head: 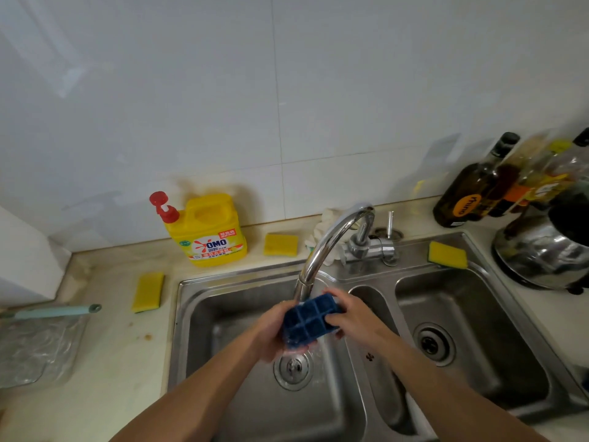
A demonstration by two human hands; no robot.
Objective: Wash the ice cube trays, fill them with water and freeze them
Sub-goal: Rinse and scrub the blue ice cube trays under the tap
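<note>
While both forearms reach in from the lower edge, the left hand (pixel 271 330) and right hand (pixel 353 317) meet over the left basin of the steel sink (pixel 180 314). Each grip is clamped on one end of the dark blue ice cube tray (pixel 309 320). The tray is held tilted, with its compartments facing up, just above the drain (pixel 293 366) and directly under the spout of the tap (pixel 328 244). Water appears to run off its lower edge. Only this one tray is in view.

I judge this to be the washing step, with filling and freezing not yet done. The likeliest slip is the wet, probably flexible tray twisting out of a grip and dropping into the basin. Water striking the open compartments could also spray onto the worktop (pixel 127 352). If any soap was used, a short rinse would leave it in the corners.

Further back, a yellow sponge (pixel 280 244) lies beside the detergent bottle (pixel 210 231). Dark glass bottles (pixel 471 193) stand far right, against the tiled wall.
</note>
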